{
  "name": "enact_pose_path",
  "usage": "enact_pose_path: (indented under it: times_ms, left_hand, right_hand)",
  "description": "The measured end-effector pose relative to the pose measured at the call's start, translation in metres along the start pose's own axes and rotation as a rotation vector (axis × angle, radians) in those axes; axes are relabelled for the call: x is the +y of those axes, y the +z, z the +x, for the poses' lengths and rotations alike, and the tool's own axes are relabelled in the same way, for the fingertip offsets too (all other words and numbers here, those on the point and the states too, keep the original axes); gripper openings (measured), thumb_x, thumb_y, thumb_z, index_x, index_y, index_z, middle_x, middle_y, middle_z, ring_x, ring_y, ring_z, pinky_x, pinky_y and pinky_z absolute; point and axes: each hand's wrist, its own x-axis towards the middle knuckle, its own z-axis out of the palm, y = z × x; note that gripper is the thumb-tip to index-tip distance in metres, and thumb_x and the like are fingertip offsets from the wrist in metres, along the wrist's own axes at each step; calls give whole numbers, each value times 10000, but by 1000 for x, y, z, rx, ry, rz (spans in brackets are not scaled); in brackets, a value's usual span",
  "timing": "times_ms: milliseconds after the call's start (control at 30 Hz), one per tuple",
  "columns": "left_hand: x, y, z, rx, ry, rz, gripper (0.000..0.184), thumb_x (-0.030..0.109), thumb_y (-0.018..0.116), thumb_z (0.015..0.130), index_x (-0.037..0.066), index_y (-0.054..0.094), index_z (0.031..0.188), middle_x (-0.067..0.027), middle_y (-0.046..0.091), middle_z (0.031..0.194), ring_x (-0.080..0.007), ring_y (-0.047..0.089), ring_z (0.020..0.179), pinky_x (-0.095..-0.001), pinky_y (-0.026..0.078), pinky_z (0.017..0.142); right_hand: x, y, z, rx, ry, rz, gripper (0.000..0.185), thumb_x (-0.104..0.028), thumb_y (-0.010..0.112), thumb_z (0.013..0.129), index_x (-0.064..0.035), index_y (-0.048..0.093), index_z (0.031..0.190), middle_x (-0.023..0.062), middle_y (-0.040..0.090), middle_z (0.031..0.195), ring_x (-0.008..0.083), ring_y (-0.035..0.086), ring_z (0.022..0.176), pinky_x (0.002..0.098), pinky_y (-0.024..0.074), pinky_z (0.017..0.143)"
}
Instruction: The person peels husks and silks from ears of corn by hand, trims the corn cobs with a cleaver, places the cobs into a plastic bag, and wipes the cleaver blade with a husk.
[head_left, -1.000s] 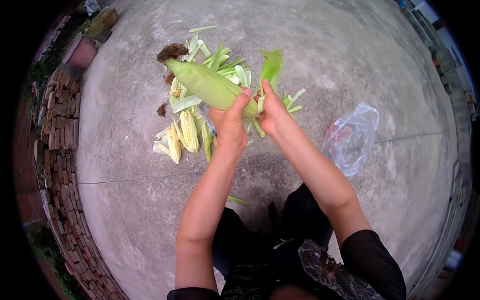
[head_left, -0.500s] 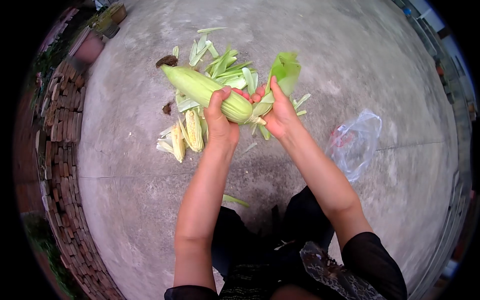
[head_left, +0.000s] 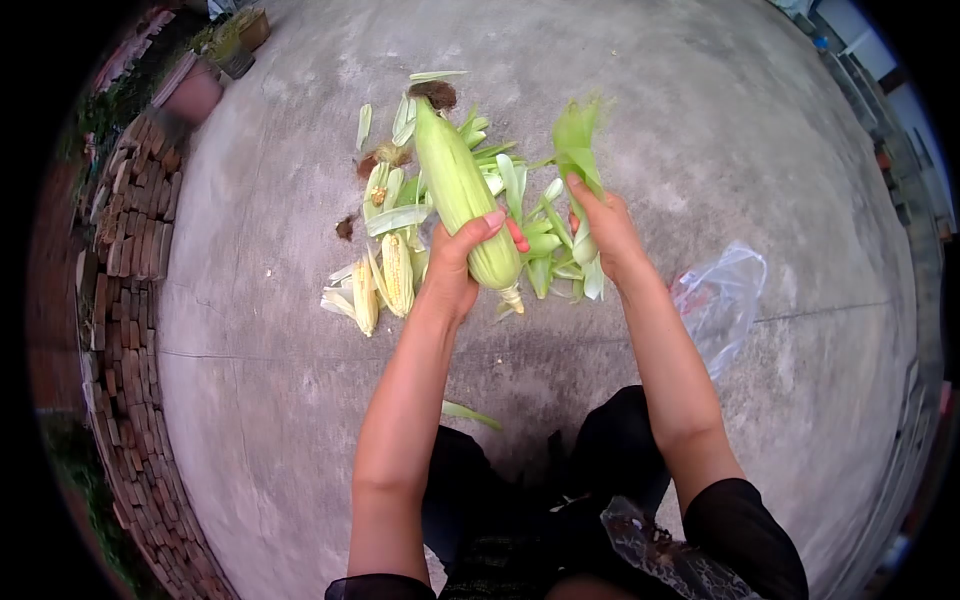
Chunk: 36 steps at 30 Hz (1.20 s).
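My left hand (head_left: 461, 258) is wrapped round the lower part of an ear of corn (head_left: 458, 180). Pale green husk still covers the ear; brown silk (head_left: 434, 95) tufts from its far tip and the stem end points toward me. To the right, my right hand (head_left: 606, 228) grips a detached green corn husk (head_left: 580, 150), its blurred upper end sticking up past the fingers. Beneath both hands lies a pile of loose husks (head_left: 545, 245). Left of my left hand, peeled corn ears (head_left: 398, 275) with yellowish kernels rest on the ground.
A crumpled clear plastic bag (head_left: 722, 300) lies on the concrete to the right. Stacked bricks (head_left: 130, 370) line the left edge, with a pink pot (head_left: 188, 90) beyond them. A single husk strip (head_left: 470, 414) lies near my knees.
The husk in my right hand has come away from the ear's stem end, and that hand has moved right. My left hand has swung the ear more upright.
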Motion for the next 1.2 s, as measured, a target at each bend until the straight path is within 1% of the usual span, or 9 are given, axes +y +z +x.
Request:
enact_pose_path:
  times_ms: [67,167,333,400,500,633,867,1033,1200]
  left_hand:
    - [-2,3,1,-12,57,7,421,261,647,758,-11,514,1051,-141,610,865,-261,632,840,-381,517,795]
    - [-4,1,1,-21,78,7,430,239,653,769,-8,497,1085,-139,612,886,-257,633,857,-381,523,797]
    - [-1,4,-1,-16,44,-6,468,253,643,799,10,454,1150,-136,611,893,-248,627,867,-389,511,827]
    - [-2,5,5,57,56,-167,517,262,679,786,-13,443,1156,-138,607,906,-236,618,857,-380,498,800]
    - [2,2,9,121,87,-294,444,269,579,840,11,434,1172,-169,590,969,-280,595,931,-429,468,906]
    - [-2,-6,16,109,139,-380,472,286,473,857,-1,398,1224,-184,552,1097,-340,552,1053,-476,441,945]
    - [-17,2,21,300,200,-132,571,248,699,823,24,362,1225,-149,508,1168,-265,545,1067,-412,462,923]
    - [-14,9,17,439,125,-64,751,183,802,724,44,275,1241,-147,449,1177,-209,482,1114,-386,443,921]
    - [-10,3,19,418,193,-45,693,147,778,732,31,286,1206,-143,535,1004,-221,606,837,-353,529,712]
  right_hand:
    - [6,-20,6,-87,-26,-805,647,-506,729,706,17,598,1064,105,669,794,243,658,748,339,506,684]
    - [27,-30,-5,-100,-406,-1183,723,-497,773,642,13,592,1121,162,679,931,286,662,884,359,510,787]
    - [-2,-9,-11,27,-410,-809,545,-464,704,759,3,632,1031,166,675,939,262,660,882,351,515,775]
    - [-10,-1,-15,-222,-151,-617,414,-401,640,861,1,636,957,105,665,870,162,631,805,282,494,757]
    - [-4,13,-25,-416,-187,-646,491,-490,626,834,1,638,833,88,642,770,176,601,684,306,466,628]
    - [-4,26,-36,-404,-323,-866,385,-392,684,824,-17,618,881,42,611,732,91,560,685,272,443,603]
    - [13,38,-34,-4,-601,-1008,486,-464,731,724,-12,593,836,172,631,770,335,622,693,405,478,604]
    - [15,53,-43,18,-665,-1140,470,-427,734,712,6,569,794,170,611,735,339,622,683,423,485,591]
    - [29,63,-43,87,-793,-1109,415,-373,729,720,2,560,780,166,603,733,338,614,656,437,485,578]
